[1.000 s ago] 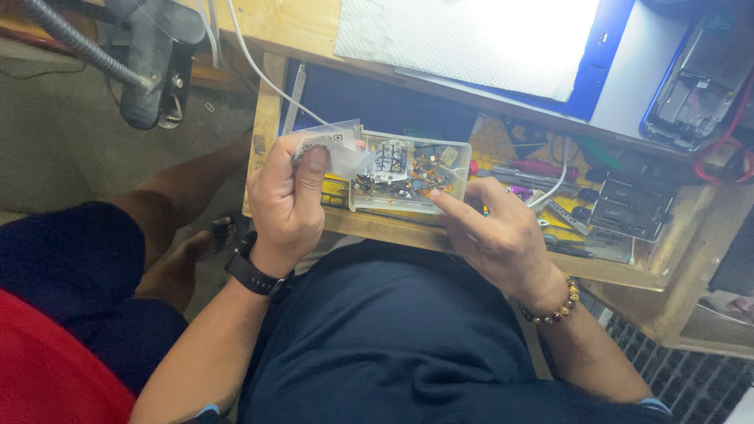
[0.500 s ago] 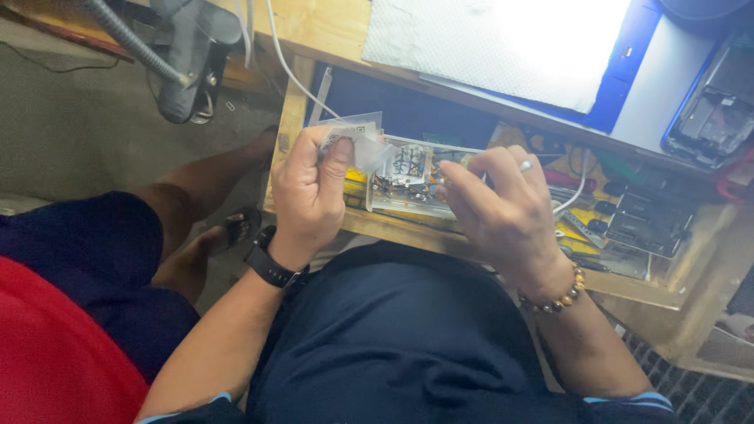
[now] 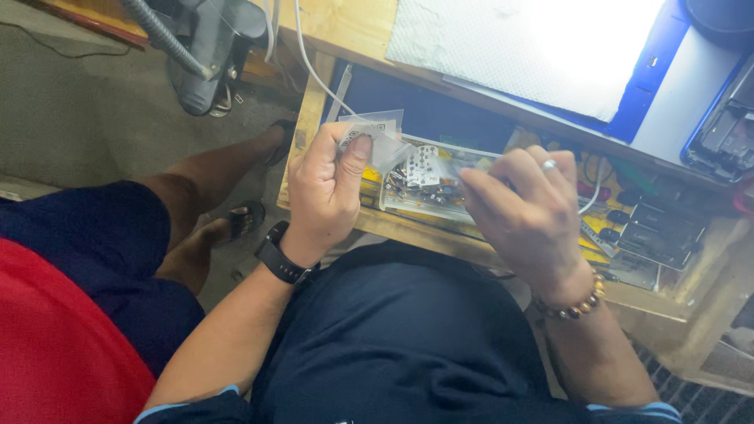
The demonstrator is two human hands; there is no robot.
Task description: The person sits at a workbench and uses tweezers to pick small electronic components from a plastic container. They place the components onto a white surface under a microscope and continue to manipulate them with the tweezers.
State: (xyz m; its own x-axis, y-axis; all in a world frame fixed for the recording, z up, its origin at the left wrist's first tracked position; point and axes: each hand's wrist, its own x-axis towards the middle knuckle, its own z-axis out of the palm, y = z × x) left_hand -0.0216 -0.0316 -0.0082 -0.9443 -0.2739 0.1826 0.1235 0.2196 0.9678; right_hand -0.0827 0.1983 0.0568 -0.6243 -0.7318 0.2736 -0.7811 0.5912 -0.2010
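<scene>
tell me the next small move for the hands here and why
Probably pull the clear bag open. The left hand pinches its corner above the box of small parts in the open drawer, while the right hand holds the other side.

I see a few small clear plastic packets, flat and bunched together, tilted up toward twelve o'clock, with pale printed labels on them. At three o'clock from the packets lies a shallow clear plastic tray, set level in the open drawer and filled with small dark and metallic parts. A small white card with rows of dark dots rests on top of the tray's contents.
</scene>
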